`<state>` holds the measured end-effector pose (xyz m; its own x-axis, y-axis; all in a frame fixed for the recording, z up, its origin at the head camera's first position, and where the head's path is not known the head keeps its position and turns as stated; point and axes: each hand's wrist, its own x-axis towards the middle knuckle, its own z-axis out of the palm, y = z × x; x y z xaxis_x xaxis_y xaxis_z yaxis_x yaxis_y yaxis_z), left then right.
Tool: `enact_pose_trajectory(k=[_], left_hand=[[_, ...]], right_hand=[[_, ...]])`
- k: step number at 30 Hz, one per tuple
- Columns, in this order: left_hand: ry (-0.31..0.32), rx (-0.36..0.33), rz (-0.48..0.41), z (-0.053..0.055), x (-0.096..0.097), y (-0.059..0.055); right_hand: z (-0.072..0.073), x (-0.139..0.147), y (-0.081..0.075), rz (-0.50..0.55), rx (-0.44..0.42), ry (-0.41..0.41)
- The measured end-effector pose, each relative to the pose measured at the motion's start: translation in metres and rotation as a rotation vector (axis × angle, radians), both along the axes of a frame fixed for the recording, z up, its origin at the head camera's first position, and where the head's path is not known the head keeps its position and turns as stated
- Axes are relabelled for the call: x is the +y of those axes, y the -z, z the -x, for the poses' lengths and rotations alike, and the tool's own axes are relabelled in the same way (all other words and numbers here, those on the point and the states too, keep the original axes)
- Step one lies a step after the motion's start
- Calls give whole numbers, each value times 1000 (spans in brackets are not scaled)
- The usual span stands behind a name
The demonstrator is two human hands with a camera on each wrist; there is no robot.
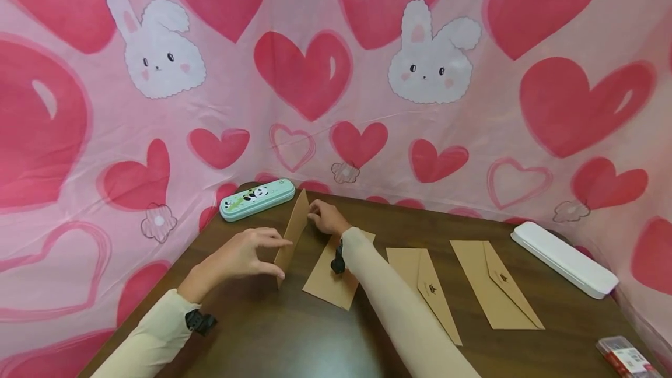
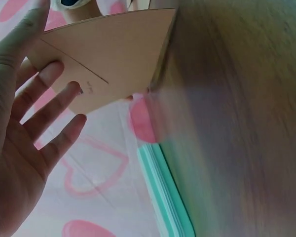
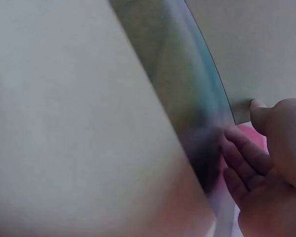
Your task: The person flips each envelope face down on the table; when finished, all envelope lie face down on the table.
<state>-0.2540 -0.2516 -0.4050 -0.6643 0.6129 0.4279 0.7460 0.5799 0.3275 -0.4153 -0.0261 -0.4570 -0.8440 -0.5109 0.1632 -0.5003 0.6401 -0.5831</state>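
A brown paper envelope stands on its long edge on the dark table, flap side toward my left hand. My left hand is beside its near end, thumb and fingers spread apart; in the left wrist view the fingertips overlap the flap face. At the far end, my right hand pinches the corner, its thumb against the envelope's face in the right wrist view. Another envelope lies flat under the right wrist, partly covered by it.
Two more envelopes, one partly behind the right forearm and one farther right, lie flat. A mint panda pencil case sits at the back left. A white case and a clear box with red contents are at right. Heart-print cloth hangs behind.
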Motion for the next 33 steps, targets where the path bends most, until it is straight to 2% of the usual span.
enact_pose_trajectory(k=[4,8,12,15,20,26,29,33], left_hand=[[-24,-12,-38,1,-10,-4],[-59,-56,-72,2,-23,-6],[-120,-146,-53,4,-34,-1],[-168,-228,-20,7,-40,4],[-219,-320,4,9,-45,10],[-212,-339,14,12,-43,13],[-203,-343,44,15,-41,15],[-177,-415,79,18,-40,20]], right_hand=[[4,9,-11,89,-91,15],[5,18,-26,277,-260,11],[11,29,-37,505,-483,46],[15,34,-43,583,-577,68],[16,36,-49,559,-564,60],[15,37,-52,509,-496,61],[13,37,-50,422,-414,37],[8,35,-43,216,-250,-13]])
